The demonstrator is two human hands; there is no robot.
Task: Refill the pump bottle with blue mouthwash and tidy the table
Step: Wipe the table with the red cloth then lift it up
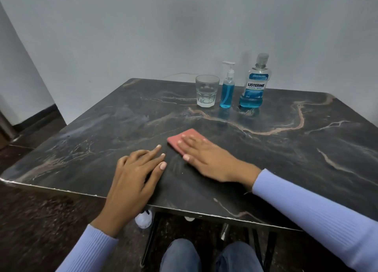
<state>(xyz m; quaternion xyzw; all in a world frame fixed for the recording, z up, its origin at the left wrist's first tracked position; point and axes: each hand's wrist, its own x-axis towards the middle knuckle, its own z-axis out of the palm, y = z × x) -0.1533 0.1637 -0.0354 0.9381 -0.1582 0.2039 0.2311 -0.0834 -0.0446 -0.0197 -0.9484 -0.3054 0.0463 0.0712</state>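
Note:
A clear pump bottle [227,91] holding blue liquid stands with its white pump on, at the far side of the dark marble table [286,149]. Right of it stands a Listerine mouthwash bottle [254,83], capped, with blue liquid low in it. A folded pink cloth [185,136] lies near the table's middle. My right hand [208,157] lies flat on the cloth, fingers spread, covering its near part. My left hand [135,173] rests flat on the bare tabletop to the left of the cloth, holding nothing.
An empty clear drinking glass [207,90] stands left of the pump bottle. A white wall rises right behind the table. Under the near edge show my knees, the table legs and a small white object [143,220] on the dark floor.

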